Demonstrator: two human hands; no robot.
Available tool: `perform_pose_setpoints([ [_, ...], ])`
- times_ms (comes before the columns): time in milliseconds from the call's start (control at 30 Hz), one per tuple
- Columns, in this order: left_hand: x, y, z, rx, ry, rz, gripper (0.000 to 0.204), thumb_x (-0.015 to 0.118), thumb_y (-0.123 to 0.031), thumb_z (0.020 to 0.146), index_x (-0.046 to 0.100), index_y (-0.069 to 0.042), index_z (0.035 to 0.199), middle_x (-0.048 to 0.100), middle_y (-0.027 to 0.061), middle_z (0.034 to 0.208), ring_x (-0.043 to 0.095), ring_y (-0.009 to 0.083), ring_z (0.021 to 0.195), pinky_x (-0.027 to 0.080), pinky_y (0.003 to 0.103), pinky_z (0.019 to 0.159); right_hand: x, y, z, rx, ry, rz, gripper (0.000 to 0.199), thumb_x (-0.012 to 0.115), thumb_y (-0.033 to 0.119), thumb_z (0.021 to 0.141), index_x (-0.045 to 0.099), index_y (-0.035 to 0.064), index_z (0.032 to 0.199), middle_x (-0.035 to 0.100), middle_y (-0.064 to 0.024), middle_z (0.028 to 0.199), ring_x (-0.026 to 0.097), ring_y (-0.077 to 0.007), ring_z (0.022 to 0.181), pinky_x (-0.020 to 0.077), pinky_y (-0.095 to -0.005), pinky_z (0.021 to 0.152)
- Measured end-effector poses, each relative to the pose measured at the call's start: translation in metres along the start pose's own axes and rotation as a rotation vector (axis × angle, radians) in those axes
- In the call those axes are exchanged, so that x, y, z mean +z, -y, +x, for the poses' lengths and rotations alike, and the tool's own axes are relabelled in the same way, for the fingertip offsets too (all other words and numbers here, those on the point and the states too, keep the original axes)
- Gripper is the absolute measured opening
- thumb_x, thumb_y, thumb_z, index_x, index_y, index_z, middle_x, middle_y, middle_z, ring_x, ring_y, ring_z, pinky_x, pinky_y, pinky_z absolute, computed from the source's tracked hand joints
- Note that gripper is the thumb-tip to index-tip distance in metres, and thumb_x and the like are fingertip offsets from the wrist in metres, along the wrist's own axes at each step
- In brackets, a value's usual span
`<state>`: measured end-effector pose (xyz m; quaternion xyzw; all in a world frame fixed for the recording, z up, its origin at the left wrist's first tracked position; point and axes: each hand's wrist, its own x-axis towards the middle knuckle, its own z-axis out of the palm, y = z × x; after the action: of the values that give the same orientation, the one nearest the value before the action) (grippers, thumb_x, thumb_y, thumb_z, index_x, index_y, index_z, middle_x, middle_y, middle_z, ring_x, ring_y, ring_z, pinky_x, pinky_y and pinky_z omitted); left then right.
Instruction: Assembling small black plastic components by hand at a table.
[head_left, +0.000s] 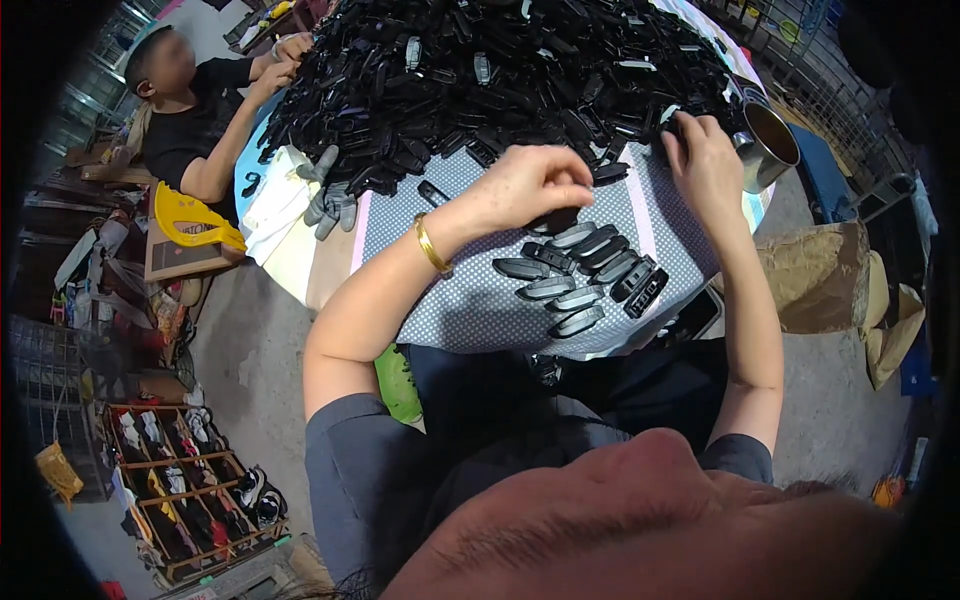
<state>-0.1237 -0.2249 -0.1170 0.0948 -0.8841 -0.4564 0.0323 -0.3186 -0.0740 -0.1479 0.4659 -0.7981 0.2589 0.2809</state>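
Observation:
My left hand [540, 187], with a gold bangle at its wrist, hovers over the near part of the table with its fingers curled. A dark piece shows just under them; what the fingers grip is hidden. Below it, several long, rounded black and grey plastic pieces [548, 288] lie side by side in slanted rows on a dotted cloth [450, 300]. At the right edge of a large heap of similar black pieces [440, 90] is my right hand [708, 165]. Its thumb and forefinger are apart, near a piece with a pale part [668, 116].
A metal cup [768, 145] stands beside my right hand. White cloth [283, 205] and grey gloves [328, 195] lie at the table's left. Another person [185, 120] works at the heap there. Cardboard [810, 275] is at the right, and a wooden rack [185, 480] stands lower left.

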Motion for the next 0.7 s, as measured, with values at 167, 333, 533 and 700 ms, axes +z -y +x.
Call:
perform_pose_setpoints([
  [167, 0.006, 0.022, 0.012, 0.069, 0.034, 0.077, 0.020, 0.060, -0.015, 0.083, 0.063, -0.003, 0.099, 0.065, 0.0053, 0.088, 0.060, 0.0151, 0.081, 0.047, 0.026, 0.075, 0.018, -0.020, -0.001, 0.016, 0.075, -0.029, 0.024, 0.063, 0.014, 0.075, 0.062, 0.0037, 0.097, 0.061, -0.0123, 0.084, 0.060, -0.0293, 0.081, 0.0481, -0.0374, 0.070],
  [333, 0.005, 0.033, 0.014, 0.433, -0.254, 0.627, 0.026, 0.061, -0.003, 0.074, 0.063, -0.006, 0.100, 0.056, 0.0074, 0.103, 0.050, 0.0265, 0.093, 0.045, 0.033, 0.082, 0.018, -0.016, 0.003, -0.008, 0.051, 0.175, 0.029, 0.061, 0.010, 0.075, 0.059, 0.0051, 0.103, 0.060, -0.0136, 0.087, 0.060, -0.0308, 0.078, 0.0485, -0.0377, 0.068],
  [533, 0.007, 0.034, 0.014, 0.479, -0.247, 0.657, 0.029, 0.060, -0.003, 0.076, 0.060, -0.005, 0.105, 0.057, 0.0088, 0.099, 0.052, 0.0257, 0.091, 0.046, 0.033, 0.080, 0.010, -0.013, 0.004, -0.054, 0.091, 0.301, 0.032, 0.062, 0.006, 0.076, 0.057, 0.0055, 0.107, 0.060, -0.0107, 0.084, 0.060, -0.0199, 0.065, 0.0472, -0.0302, 0.058],
  [700, 0.012, 0.018, 0.013, 0.182, -0.278, 0.159, 0.027, 0.058, -0.005, 0.079, 0.056, 0.001, 0.106, 0.058, 0.0083, 0.094, 0.059, 0.0119, 0.075, 0.049, 0.025, 0.069, 0.011, -0.003, 0.003, 0.086, 0.080, 0.693, 0.025, 0.064, 0.010, 0.081, 0.057, 0.0041, 0.104, 0.059, -0.0027, 0.071, 0.056, -0.0084, 0.058, 0.0440, -0.0222, 0.051],
])
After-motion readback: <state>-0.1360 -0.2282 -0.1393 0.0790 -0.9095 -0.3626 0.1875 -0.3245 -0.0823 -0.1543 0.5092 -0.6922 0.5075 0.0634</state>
